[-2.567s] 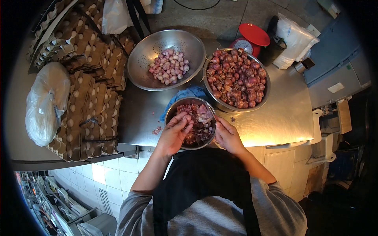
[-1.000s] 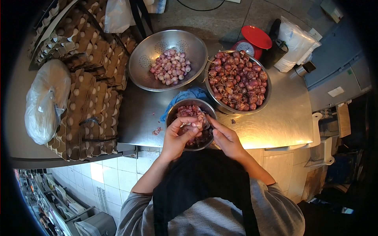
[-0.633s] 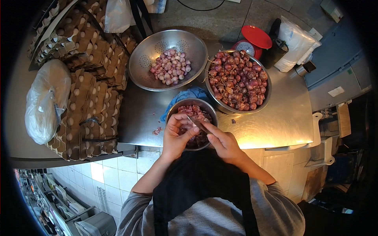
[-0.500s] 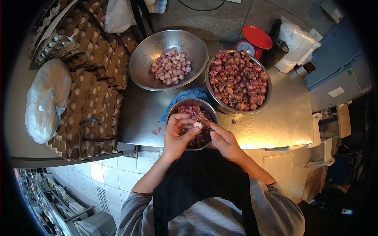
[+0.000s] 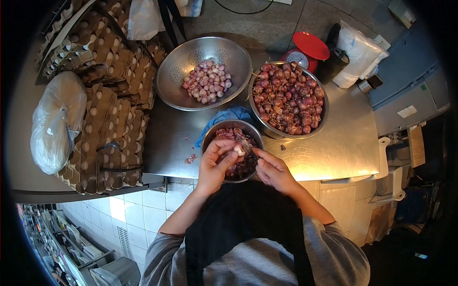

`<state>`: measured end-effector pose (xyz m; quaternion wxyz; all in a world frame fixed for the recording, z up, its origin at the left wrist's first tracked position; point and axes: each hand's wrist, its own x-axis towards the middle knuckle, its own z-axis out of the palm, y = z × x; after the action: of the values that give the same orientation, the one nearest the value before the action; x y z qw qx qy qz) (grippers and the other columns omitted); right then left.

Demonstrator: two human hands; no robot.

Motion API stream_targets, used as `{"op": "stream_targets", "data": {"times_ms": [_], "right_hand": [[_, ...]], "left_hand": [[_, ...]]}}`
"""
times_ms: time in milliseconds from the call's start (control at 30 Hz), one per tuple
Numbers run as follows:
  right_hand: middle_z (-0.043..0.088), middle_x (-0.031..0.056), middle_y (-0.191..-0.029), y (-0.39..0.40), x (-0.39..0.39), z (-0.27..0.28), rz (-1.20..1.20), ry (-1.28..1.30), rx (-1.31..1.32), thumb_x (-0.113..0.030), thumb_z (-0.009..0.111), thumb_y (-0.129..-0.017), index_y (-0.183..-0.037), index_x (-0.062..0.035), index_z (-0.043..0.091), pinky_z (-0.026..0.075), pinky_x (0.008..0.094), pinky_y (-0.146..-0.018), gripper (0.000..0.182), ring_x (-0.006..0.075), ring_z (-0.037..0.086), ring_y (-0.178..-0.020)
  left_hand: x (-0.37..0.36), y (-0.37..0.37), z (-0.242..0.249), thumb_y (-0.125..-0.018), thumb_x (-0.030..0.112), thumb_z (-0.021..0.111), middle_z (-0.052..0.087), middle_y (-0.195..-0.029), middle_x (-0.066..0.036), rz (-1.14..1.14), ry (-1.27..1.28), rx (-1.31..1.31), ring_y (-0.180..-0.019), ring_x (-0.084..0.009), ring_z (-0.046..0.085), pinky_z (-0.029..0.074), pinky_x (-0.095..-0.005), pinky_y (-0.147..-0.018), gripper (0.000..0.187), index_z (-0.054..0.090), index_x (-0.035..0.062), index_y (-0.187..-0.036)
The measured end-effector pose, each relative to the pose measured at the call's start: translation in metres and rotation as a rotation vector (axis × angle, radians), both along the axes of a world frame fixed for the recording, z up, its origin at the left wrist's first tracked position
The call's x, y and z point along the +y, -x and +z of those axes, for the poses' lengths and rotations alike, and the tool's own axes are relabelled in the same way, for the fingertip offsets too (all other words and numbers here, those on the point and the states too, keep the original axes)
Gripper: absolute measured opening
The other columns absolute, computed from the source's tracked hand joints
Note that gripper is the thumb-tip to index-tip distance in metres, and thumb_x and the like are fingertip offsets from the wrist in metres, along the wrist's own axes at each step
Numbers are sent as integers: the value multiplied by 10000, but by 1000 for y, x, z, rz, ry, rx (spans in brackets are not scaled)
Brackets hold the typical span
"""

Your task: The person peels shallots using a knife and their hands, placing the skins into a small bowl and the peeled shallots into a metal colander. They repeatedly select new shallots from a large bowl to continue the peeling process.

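A small pale shallot [image 5: 238, 150] is pinched in the fingers [image 5: 228, 158] of the left hand [image 5: 213, 167], directly above the small steel bowl [image 5: 208, 135] at the near edge of the steel surface [image 5: 334, 143]. The shallot looks peeled: whitish with a faint pink tint, rounded, and glossy. The right hand [image 5: 275, 170] is clenched around a small knife [image 5: 247, 145], whose thin blade is laid against the shallot; the handle is hidden within the fist. The small bowl beneath is filled with dark red and purple skins and trimmings [image 5: 243, 164]. A few scraps [image 5: 191, 158] are scattered on the surface just left of the bowl, and a blue cloth [image 5: 224, 116] is tucked behind it.

Farther back, a steel colander [image 5: 181, 62] is seen to the left, holding a small heap of peeled pinkish shallots [image 5: 206, 81]. To its right, touching it, a large steel bowl [image 5: 322, 119] is heaped with unpeeled, reddish-brown shallots [image 5: 287, 96] with dry roots. Behind that, a red kitchen scale [image 5: 305, 47] and a white plastic bag [image 5: 355, 50] are placed. Stacked egg trays [image 5: 107, 133] and a knotted bag [image 5: 55, 121] are found at the far left.
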<state>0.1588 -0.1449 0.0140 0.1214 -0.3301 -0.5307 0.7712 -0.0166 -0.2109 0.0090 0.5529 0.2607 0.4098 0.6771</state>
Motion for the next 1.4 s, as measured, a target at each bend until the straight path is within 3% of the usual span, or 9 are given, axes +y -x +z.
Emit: {"op": "stream_targets", "data": {"times_ms": [167, 433, 500, 633, 767, 933, 1133, 1233, 1400], "right_hand": [[612, 126, -1035, 11, -4, -15, -73, -985, 126, -206, 449, -907, -1326, -101, 347, 476, 319, -637, 444, 263, 632, -773], [555, 208, -1088, 4, -5, 14, 82, -899, -225, -212, 470, -888, -1327, -164, 350, 480, 346, -736, 458, 362, 590, -880], [540, 210, -1127, 6, -2, 6, 5, -846, -96, -205, 460, -896, -1326, -145, 350, 465, 324, -776, 447, 329, 583, -942], [479, 187, -1240, 12, 5, -18, -151, -720, 94, -177, 436, -914, -1328, -76, 340, 385, 281, -903, 437, 238, 500, -1114], [433, 147, -1300, 6, 1, -9, -166, -368, 103, -161, 421, -920, -1327, -27, 326, 307, 270, -971, 439, 193, 410, -1190], [410, 147, -1322, -1, 2, -8, 34, -686, 113, -170, 430, -913, -1346, -73, 307, 349, 271, -938, 460, 230, 462, -1163], [576, 187, -1044, -1, -3, 6, 67, -850, -136, -203, 468, -883, -1321, -169, 364, 487, 363, -702, 452, 370, 593, -825], [605, 186, -903, 3, -3, 3, 11, -1014, -108, -205, 470, -877, -1308, -182, 381, 483, 400, -629, 440, 384, 586, -731], [594, 166, -1038, 3, 0, -15, -71, -910, 29, -181, 449, -899, -1304, -138, 388, 471, 329, -708, 412, 292, 618, -843]], "left_hand": [[-2, -1, -5, -833, -8, 549, 571, -1026, -66, 5, -40, 59, -963, -137, 544, 484, -277, -822, 226, 533, 0, -1058], [-5, -2, -13, -795, 13, 616, 590, -986, -63, -87, 44, 82, -889, -108, 568, 483, -247, -777, 229, 570, 1, -1019], [-7, -6, -18, -781, 8, 631, 594, -970, -55, -168, 56, 182, -881, -104, 573, 482, -249, -784, 293, 544, 2, -1060], [-2, -15, 2, -773, -17, 626, 582, -1014, -65, -64, 53, 10, -942, -130, 556, 481, -270, -814, 434, 451, 8, -1170], [-2, -5, -8, -793, -15, 601, 576, -1048, -73, -79, 29, 32, -986, -139, 542, 480, -278, -826, 377, 485, -5, -1152], [-3, -1, -12, -824, -12, 560, 573, -1084, -75, -74, 64, -44, -1004, -140, 535, 476, -282, -834, 268, 541, -15, -1091], [-5, 0, -9, -808, -16, 582, 571, -1104, -78, -97, 65, 57, -989, -136, 547, 451, -258, -849, 314, 544, -9, -1119], [-3, 1, -13, -792, -25, 596, 578, -1085, -77, -73, 32, 205, -979, -128, 547, 437, -247, -860, 310, 552, -17, -1099], [-4, -2, -6, -771, -40, 611, 591, -1024, -64, -44, 30, 143, -959, -120, 547, 436, -242, -851, 351, 526, -14, -1111]]}}
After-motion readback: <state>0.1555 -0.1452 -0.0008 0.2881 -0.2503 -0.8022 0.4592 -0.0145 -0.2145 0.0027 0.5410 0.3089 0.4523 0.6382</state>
